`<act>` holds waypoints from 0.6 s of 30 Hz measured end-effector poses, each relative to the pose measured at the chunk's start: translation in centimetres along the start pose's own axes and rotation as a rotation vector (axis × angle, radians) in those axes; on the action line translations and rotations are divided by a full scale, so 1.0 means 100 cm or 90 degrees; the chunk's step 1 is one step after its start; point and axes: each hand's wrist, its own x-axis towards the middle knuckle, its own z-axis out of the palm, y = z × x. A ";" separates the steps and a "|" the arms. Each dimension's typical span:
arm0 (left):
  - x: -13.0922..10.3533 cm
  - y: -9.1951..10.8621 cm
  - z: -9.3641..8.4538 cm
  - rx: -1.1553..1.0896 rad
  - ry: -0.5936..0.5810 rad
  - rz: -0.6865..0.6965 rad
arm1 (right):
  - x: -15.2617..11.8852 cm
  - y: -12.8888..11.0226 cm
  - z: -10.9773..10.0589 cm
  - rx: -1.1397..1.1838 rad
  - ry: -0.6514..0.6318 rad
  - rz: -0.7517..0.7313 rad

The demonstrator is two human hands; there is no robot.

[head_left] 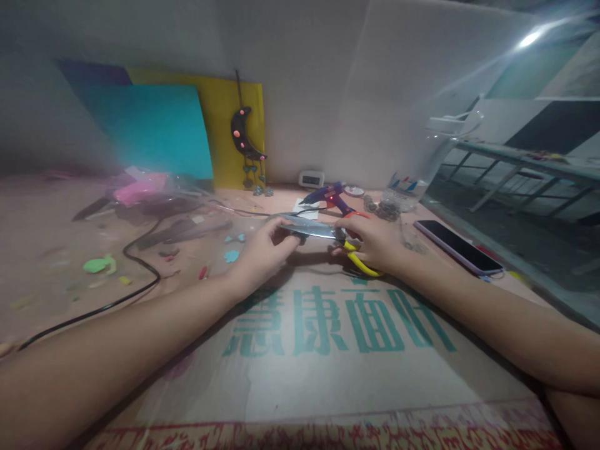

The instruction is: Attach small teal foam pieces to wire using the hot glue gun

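Observation:
My right hand [375,240] is closed around the yellow handle of a pair of scissors [316,229]. Their metal blades point left, toward my left hand [267,247]. Thumb and fingers of that left hand are pinched together by the blade tips. A small dark bit shows beside its thumb under the blades, too blurred to name. Just behind the scissors lies a dark blue glue gun [330,197] with a small red light, partly over a white piece of paper.
A black cable [152,275] winds across the left side, among scraps and a pink plastic-wrapped bundle [140,187]. A phone [457,245] lies at right. Behind stand a small digital clock [312,179], a clear tub [403,190] and a dark moon ornament [241,134] against yellow card.

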 end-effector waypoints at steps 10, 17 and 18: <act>0.002 0.001 0.000 -0.014 0.000 -0.016 | 0.000 0.011 0.005 0.084 0.070 0.120; 0.001 0.000 -0.001 -0.026 -0.010 -0.001 | 0.005 0.011 0.006 0.072 0.064 0.212; 0.001 0.000 -0.001 -0.024 -0.014 -0.002 | 0.006 0.011 0.007 0.068 0.055 0.221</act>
